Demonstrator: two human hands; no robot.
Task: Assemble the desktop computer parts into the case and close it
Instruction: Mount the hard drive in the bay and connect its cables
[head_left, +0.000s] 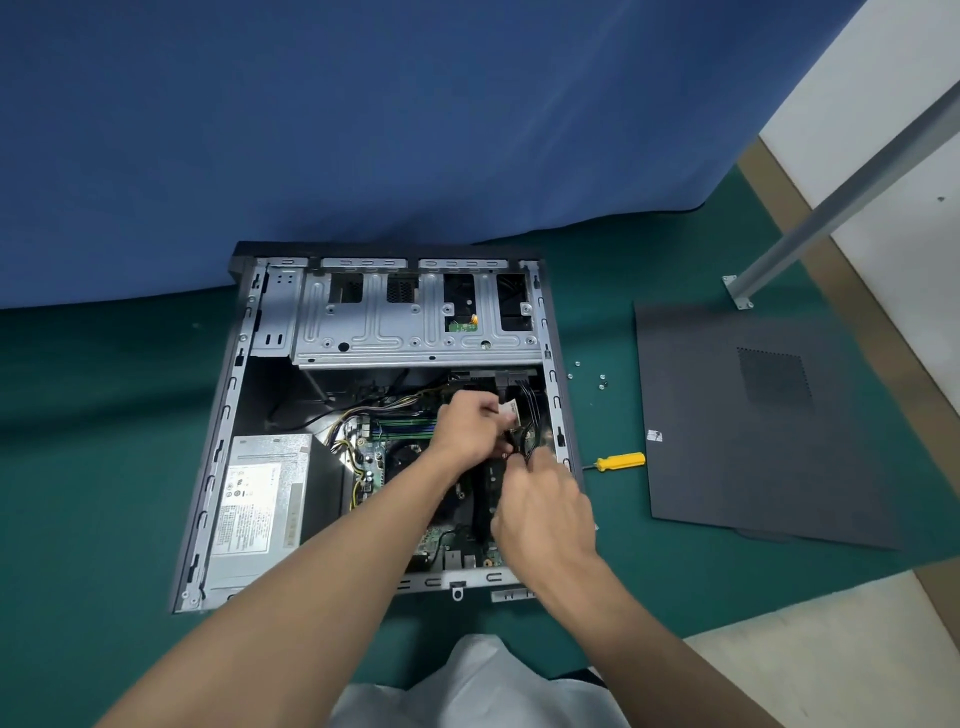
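Note:
An open computer case lies flat on the green floor with its inside facing up. A grey power supply sits at its lower left and a metal drive cage spans the top. Both hands work over the motherboard near the case's right wall. My left hand pinches a small dark connector on a bundle of black cables. My right hand grips the same cable bundle just below it. The connector itself is mostly hidden by the fingers.
The dark side panel lies flat on the floor to the right of the case. A yellow-handled screwdriver rests between case and panel, with several loose screws above it. A grey metal leg stands at the upper right. A blue cloth hangs behind.

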